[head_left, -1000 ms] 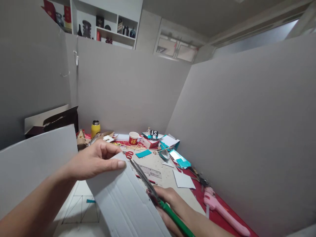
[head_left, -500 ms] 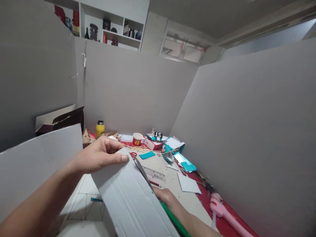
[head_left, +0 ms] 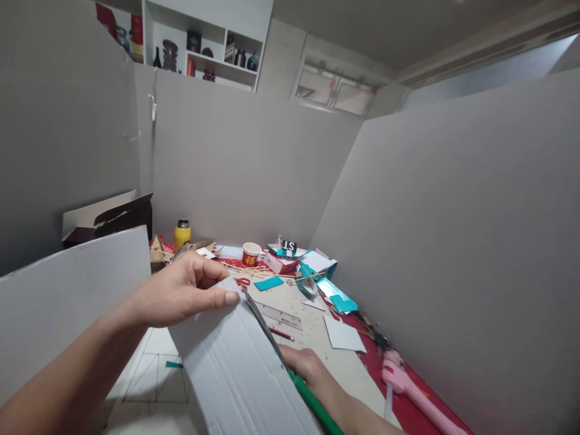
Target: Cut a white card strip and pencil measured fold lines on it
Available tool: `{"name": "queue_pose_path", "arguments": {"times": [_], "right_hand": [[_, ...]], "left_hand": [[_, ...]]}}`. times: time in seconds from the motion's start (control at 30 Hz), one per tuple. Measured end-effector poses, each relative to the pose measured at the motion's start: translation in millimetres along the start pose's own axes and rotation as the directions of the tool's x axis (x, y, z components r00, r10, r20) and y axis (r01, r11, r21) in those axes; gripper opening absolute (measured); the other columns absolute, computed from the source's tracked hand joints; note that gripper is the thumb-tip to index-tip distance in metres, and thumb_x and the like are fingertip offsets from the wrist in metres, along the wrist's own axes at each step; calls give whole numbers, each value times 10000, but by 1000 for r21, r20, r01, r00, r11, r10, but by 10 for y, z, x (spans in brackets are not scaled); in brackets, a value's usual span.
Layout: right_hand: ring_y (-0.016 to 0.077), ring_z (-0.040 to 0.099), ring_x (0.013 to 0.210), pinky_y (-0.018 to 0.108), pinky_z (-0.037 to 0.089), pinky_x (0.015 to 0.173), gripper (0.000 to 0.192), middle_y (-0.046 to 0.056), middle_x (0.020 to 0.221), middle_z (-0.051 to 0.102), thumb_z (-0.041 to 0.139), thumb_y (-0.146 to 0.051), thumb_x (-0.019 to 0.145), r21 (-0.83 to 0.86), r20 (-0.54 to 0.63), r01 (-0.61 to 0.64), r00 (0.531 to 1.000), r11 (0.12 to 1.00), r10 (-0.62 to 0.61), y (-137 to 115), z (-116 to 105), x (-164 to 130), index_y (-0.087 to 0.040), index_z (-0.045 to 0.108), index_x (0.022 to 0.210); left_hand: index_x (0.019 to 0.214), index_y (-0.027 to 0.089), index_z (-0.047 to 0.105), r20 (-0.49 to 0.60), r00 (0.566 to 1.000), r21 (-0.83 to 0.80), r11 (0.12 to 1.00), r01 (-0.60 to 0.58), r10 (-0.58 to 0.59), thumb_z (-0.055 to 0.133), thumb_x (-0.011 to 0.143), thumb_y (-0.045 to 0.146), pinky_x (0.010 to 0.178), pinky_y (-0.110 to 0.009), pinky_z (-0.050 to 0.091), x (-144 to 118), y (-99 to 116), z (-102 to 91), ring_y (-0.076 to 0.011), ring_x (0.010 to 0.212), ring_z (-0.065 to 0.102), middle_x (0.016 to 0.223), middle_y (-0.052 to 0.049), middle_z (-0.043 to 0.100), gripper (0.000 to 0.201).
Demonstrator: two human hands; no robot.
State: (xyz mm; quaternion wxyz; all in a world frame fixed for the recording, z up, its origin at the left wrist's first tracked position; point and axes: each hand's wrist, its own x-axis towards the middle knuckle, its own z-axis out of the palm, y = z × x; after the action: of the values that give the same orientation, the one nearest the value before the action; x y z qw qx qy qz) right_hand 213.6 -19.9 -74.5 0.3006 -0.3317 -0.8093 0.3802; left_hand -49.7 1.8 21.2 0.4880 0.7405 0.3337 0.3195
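Note:
My left hand (head_left: 190, 287) grips the far end of a white corrugated cardboard piece (head_left: 240, 362), thumb on top and fingers curled at its edge. Along the right edge of this cardboard lies the grey blade of green-handled scissors (head_left: 312, 402). My right hand (head_left: 301, 365) is closed about them, partly hidden behind the cardboard and the green handle. The tip of the blade is close to my left thumb.
A large white board (head_left: 77, 266) stands at left. Beyond my hands are a ruler (head_left: 278, 314), a pencil (head_left: 281, 333), red-handled scissors (head_left: 243, 282), a paper cup (head_left: 251, 254) and a yellow bottle (head_left: 182, 234). A pink glue gun (head_left: 403, 380) lies right, beside grey partitions (head_left: 453, 229).
The scissors' blade stands out a little more above the cardboard edge. My left hand and the cardboard have shifted slightly; the view has moved a little.

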Motion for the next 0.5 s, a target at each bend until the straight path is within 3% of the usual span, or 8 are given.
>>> {"name": "queue_pose_path", "arguments": {"times": [0.33,0.5], "right_hand": [[180,551,669,261,481,632,409,17,709,606,600,-532,843,-8,13,-2,1000,1000,2,124,-2,-5,-133,677,792],[183,553,675,266,480,636,420,23,718,611,572,-532,865,12,-3,-8,1000,1000,8,130,18,-16,-135,679,782]], "left_hand": [[630,156,530,-10,1000,84,996,-19,20,636,841,506,413,-190,246,9,20,7,-69,502,290,569,68,309,422],[676,142,589,-6,1000,86,996,-27,28,633,841,498,436,-197,271,12,16,9,-74,516,284,584,65,313,395]]}}
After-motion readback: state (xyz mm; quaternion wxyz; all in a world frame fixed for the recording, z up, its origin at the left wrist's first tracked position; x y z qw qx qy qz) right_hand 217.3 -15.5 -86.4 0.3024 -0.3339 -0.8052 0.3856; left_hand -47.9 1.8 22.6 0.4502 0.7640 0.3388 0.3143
